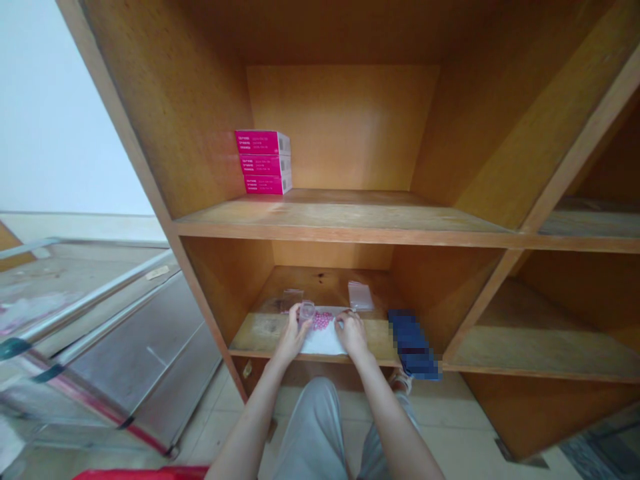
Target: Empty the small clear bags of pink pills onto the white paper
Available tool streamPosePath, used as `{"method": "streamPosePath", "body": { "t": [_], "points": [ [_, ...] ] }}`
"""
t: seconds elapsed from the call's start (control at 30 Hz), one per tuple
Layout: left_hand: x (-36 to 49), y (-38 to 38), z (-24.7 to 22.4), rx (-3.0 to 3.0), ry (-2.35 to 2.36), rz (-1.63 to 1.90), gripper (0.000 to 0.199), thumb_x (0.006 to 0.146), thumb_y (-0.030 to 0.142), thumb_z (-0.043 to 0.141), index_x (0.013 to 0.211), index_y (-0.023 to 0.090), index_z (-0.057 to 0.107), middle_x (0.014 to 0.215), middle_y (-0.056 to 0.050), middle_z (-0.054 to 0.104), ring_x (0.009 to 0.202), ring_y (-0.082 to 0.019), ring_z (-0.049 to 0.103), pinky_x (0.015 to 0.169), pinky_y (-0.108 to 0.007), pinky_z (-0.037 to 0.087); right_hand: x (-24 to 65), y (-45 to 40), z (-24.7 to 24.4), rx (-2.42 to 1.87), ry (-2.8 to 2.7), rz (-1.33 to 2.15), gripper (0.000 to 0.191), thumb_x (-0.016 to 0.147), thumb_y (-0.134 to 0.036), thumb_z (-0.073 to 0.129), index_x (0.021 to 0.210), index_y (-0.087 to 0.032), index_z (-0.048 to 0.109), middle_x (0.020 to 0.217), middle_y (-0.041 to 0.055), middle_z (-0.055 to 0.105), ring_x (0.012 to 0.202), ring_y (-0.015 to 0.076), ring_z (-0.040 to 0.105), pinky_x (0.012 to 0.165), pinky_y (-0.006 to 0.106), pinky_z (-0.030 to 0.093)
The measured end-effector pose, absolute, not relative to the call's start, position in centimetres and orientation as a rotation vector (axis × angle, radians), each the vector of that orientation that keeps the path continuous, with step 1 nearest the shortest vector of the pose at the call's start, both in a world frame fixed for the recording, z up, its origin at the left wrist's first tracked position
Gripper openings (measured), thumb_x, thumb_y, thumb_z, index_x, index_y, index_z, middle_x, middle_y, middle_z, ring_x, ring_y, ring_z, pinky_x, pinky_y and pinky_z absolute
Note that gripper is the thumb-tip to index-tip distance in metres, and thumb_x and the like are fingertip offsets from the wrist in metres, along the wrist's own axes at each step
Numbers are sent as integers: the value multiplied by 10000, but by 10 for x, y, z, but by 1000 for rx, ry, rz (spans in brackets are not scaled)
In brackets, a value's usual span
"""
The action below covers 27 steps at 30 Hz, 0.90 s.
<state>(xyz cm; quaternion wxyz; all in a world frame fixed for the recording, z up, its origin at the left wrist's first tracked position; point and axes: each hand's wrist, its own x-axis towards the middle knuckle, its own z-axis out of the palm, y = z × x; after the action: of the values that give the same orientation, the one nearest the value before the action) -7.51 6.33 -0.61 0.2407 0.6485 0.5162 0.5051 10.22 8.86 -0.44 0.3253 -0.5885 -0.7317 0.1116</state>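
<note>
My left hand (294,331) grips a small clear plastic cup (307,312) at the back edge of a white sheet (323,339). A loose heap of pink beads (323,321) lies on that sheet between my hands. My right hand (351,333) rests with its fingertips gathered at the sheet's right side, close to the beads; anything between them is hidden. The sheet lies on the lower wooden shelf (265,333). Behind it are a flat clear zip bag (361,296) and a second clear bag (293,300).
Several magenta boxes (263,162) stand stacked on the upper shelf (340,213). A pixelated blue object (413,343) sits at the lower shelf's right front edge. A glass-topped display counter (85,313) stands to the left, and a red rim (140,473) shows at the bottom.
</note>
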Motion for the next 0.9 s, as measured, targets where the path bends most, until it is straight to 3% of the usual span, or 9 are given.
{"method": "streamPosePath", "body": {
  "t": [0.23, 0.5, 0.7, 0.9],
  "points": [
    [-76, 65, -9, 1791, 1396, 1403, 405, 817, 339, 420, 1176, 178, 319, 1134, -108, 485, 1059, -194, 472, 938, -382, 329, 96, 89, 13, -1436, -1744, 373, 143, 742, -162, 481, 755, -157, 623, 778, 78, 648, 784, 187, 587, 741, 277, 417],
    [-76, 66, -8, 1809, 1368, 1398, 410, 814, 336, 426, 1172, 173, 309, 1142, -120, 478, 1053, -201, 481, 931, -393, 340, 62, 75, 62, -1019, -1561, 423, 101, 761, -246, 505, 775, -182, 582, 831, 43, 612, 845, 161, 548, 803, 292, 399],
    [-75, 66, -8, 1804, 1359, 1411, 392, 818, 319, 416, 1167, 175, 309, 1141, -116, 476, 1054, -193, 481, 922, -384, 354, 56, 72, 57, -1061, -1718, 451, 143, 776, -251, 507, 782, -201, 640, 936, 61, 609, 942, 179, 520, 855, 325, 374],
    [-76, 69, -13, 1839, 1292, 1488, 389, 809, 297, 442, 1159, 175, 326, 1163, -122, 454, 1081, -197, 459, 937, -399, 344, 62, 64, 49, -922, -1780, 563, 122, 744, -206, 535, 821, -196, 629, 897, 53, 598, 856, 154, 554, 780, 274, 436]
  ]
}}
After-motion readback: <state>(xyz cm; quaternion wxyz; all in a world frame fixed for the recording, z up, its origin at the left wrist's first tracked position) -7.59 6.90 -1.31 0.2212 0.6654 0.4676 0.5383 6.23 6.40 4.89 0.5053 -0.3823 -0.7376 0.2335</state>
